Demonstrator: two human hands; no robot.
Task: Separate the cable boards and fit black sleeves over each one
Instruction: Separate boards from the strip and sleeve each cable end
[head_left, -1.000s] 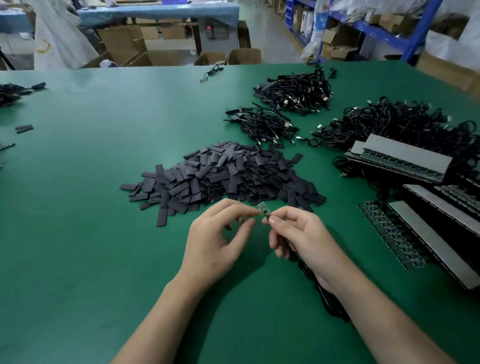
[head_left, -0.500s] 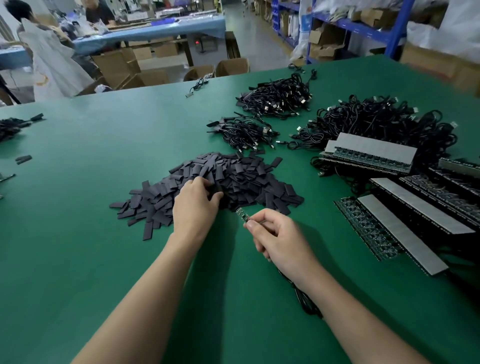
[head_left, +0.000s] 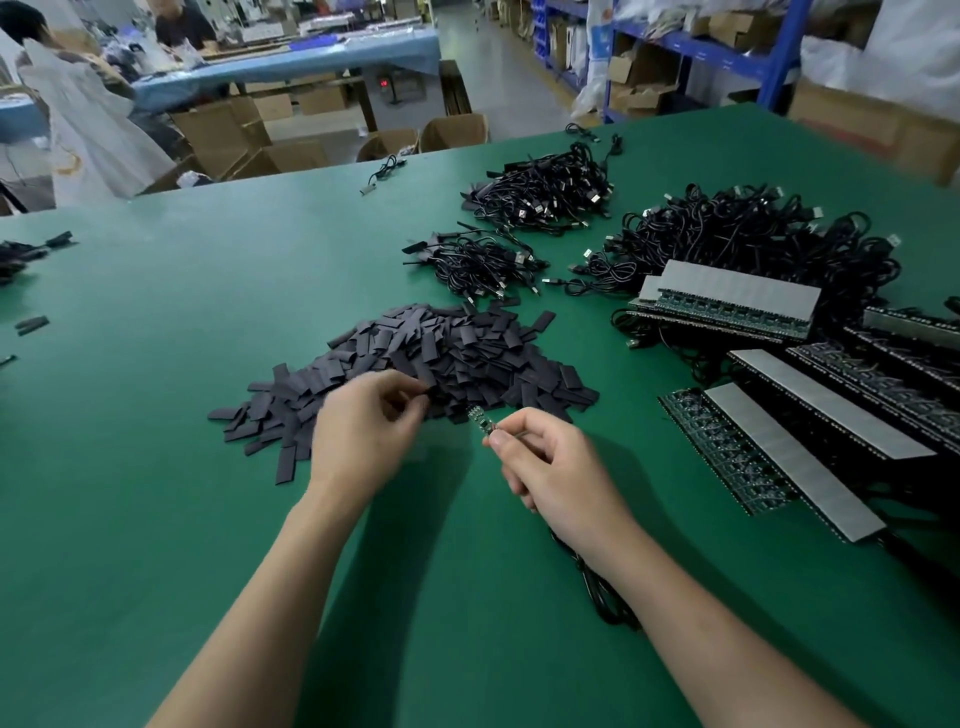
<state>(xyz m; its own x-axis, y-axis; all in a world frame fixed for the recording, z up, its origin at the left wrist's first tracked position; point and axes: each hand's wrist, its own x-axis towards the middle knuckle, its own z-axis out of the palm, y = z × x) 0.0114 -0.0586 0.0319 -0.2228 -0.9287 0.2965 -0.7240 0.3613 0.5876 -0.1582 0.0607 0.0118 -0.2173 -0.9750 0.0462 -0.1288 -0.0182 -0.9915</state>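
Small green cable board (head_left: 478, 419), studded with parts, pinched by the right hand (head_left: 550, 467); left hand (head_left: 363, 431) pinches a flat black sleeve (head_left: 427, 391)

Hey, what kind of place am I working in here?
Most likely an electronics assembly workshop: a green worktable heaped with black sleeves and cable bundles, panels of circuit boards, and blue shelving with cartons behind.

No writing or numbers can be read.
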